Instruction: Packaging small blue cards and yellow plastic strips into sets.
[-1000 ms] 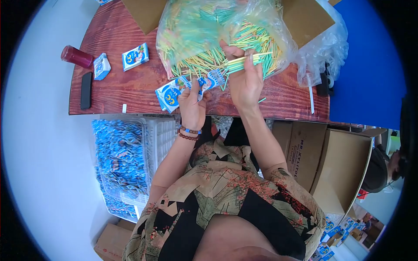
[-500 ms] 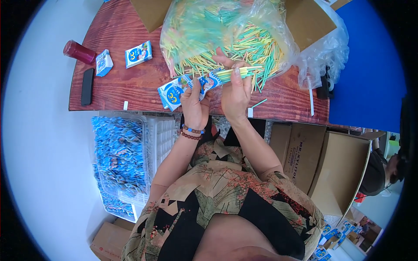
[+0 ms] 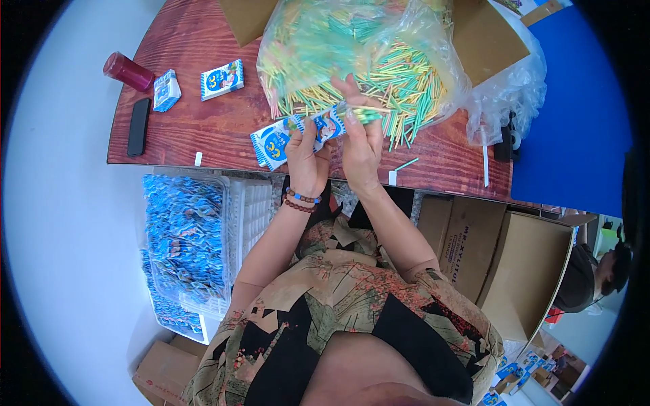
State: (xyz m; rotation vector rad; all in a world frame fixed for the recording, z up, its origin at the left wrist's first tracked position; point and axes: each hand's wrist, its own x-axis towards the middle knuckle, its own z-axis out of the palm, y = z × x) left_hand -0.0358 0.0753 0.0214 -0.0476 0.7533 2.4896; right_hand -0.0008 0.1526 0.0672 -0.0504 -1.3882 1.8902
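Note:
My left hand [image 3: 306,161] is closed on a blue-and-white packet [image 3: 272,143], with another packet [image 3: 330,123] between its thumb and fingers. The upper end of that second packet faces my right hand [image 3: 362,152]. My right hand pinches a small bundle of thin yellow and green sticks [image 3: 374,111] at this end, its thumb against the wrapper's edge. The sticks' lower ends are out of sight, apparently inside the wrapper. Just beyond my hands, a heap of loose pastel sticks [image 3: 414,81] spills from a clear plastic bag [image 3: 318,51].
On the reddish wooden table [image 3: 183,128] are a red cup [image 3: 128,71], a black phone-like slab [image 3: 139,127] and two packets [image 3: 222,80]. Beside my left arm stands a clear bin of blue packets [image 3: 186,237]. Cardboard boxes [image 3: 525,271] are at the right, with another person [image 3: 582,274] beyond.
The stick bundle shows less length beyond the wrapper than before. My right thumb has come down and left, against the packet's end. The whole view has shifted slightly.

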